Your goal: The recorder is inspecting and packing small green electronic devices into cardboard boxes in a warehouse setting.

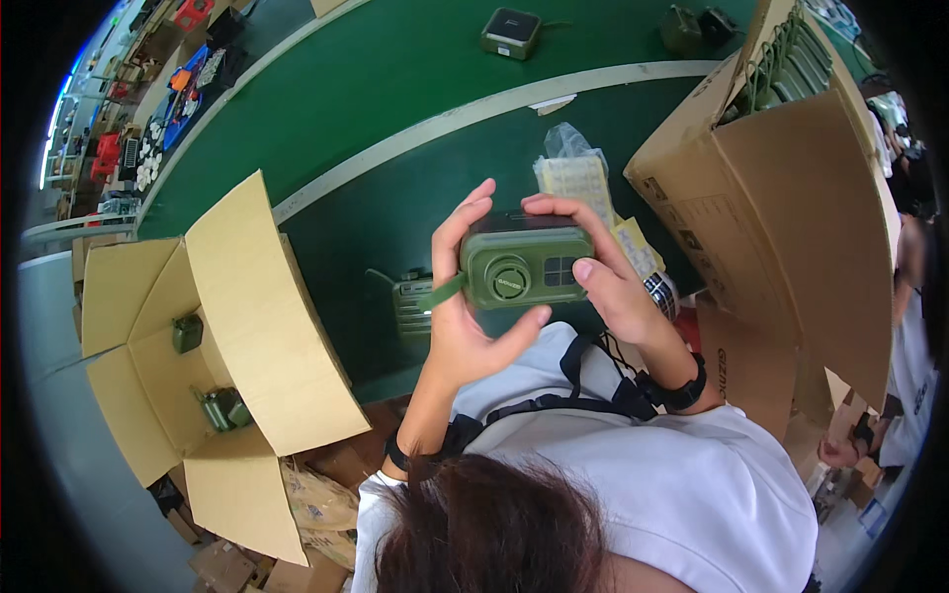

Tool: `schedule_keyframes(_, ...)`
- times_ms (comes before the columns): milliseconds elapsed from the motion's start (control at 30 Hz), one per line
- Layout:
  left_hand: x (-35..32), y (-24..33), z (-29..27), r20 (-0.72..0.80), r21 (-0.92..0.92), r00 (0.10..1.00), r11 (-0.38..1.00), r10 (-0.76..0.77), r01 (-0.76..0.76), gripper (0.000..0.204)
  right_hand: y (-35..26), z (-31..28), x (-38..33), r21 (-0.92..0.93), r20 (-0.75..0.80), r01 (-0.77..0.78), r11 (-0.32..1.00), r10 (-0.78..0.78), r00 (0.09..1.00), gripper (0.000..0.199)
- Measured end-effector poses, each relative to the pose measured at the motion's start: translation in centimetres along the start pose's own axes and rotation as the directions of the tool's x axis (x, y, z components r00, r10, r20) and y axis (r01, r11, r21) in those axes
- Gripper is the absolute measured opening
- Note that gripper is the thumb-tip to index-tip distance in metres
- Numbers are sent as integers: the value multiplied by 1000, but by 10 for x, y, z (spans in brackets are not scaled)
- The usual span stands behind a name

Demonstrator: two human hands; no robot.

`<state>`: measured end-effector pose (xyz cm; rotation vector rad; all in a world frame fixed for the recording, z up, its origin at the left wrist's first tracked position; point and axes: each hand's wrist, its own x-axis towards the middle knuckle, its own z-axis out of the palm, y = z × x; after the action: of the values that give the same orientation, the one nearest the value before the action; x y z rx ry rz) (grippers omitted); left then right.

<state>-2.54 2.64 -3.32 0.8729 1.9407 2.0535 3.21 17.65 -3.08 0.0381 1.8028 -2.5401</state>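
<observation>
Both my hands hold an olive-green, box-shaped portable device (pixel 532 269), with a round ribbed disc and a dark gridded window on its face. My left hand (pixel 460 321) cups its left end, fingers stretched upward and thumb spread below the lower edge. A green strap (pixel 442 293) from the device crosses that hand. At the right end, my right hand (pixel 615 287) grips it, thumb beside the gridded window and fingers over the top. Behind my left hand, a similar green device (pixel 412 304) with a slotted face lies on the green table (pixel 395 208), partly hidden.
An open carton (pixel 282 326) on the left holds a few green devices (pixel 225 407). Another carton (pixel 791 212) on the right contains several green pieces. Bagged pale sheets (pixel 576 181) lie ahead. A dark-topped green device (pixel 511 33) stands farther back. Another person's hand (pixel 840 450) shows at right.
</observation>
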Motion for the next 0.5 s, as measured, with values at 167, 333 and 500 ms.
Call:
schedule_keyframes(167,-7,14,6,-59,8,997,998,56,-56,75,-9,6,-5,52,39,52,997,-55,998,47)
schedule_keyframes(333,-7,24,-1,14,159,996,983,90,-91,76,-13,10,-7,-14,66,119,993,-118,991,48)
schedule_keyframes(500,-7,28,6,-19,195,988,969,155,-149,73,-14,9,-6,10,73,182,983,-182,981,51)
